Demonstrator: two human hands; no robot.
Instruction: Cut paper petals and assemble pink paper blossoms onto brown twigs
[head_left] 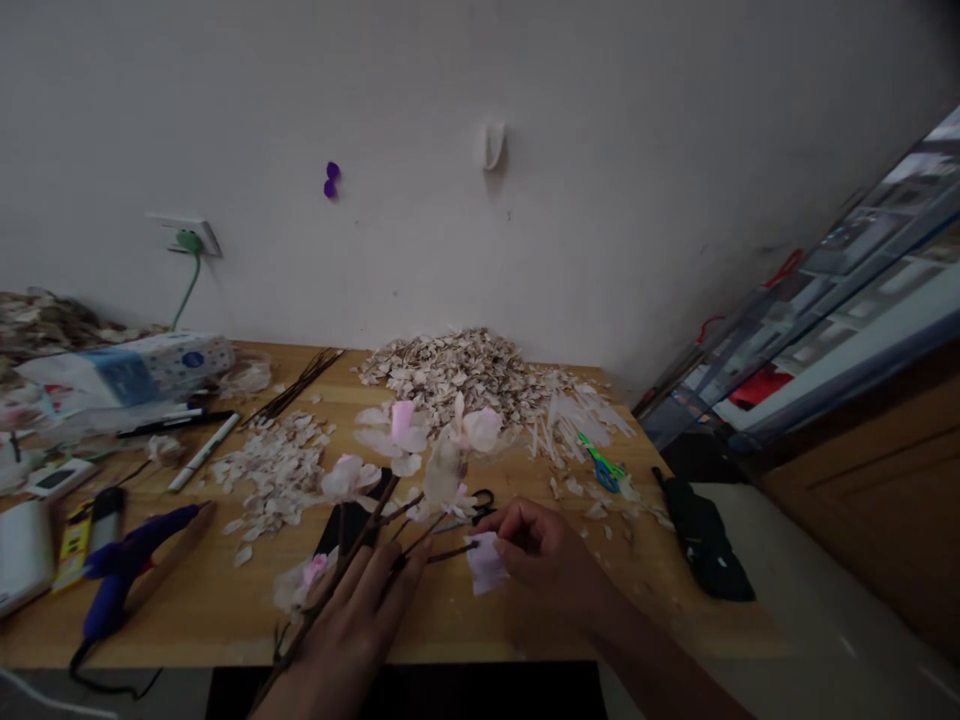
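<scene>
My left hand [367,610] is closed around a brown branch [322,600] that leans up and away from me. Pale pink and white artificial flowers [480,428] sit at the ends of its twigs. My right hand [536,550] pinches a small square of pale pink paper [486,563] by its right side. One bare twig tip meets the paper's upper left; whether it is stuck there I cannot tell. Black-handled scissors [484,503] lie just beyond my right hand, partly hidden. A dark phone-like slab [345,525] rests under the branch.
Large petal heap [450,365] by the wall; smaller petal pile [270,470] at left. Blue hot glue gun [124,570], white marker [204,452] and tissue pack [142,370] are on the left. Green-blue scissors [602,465], translucent strips [577,415] and a dark folded umbrella [701,535] lie right.
</scene>
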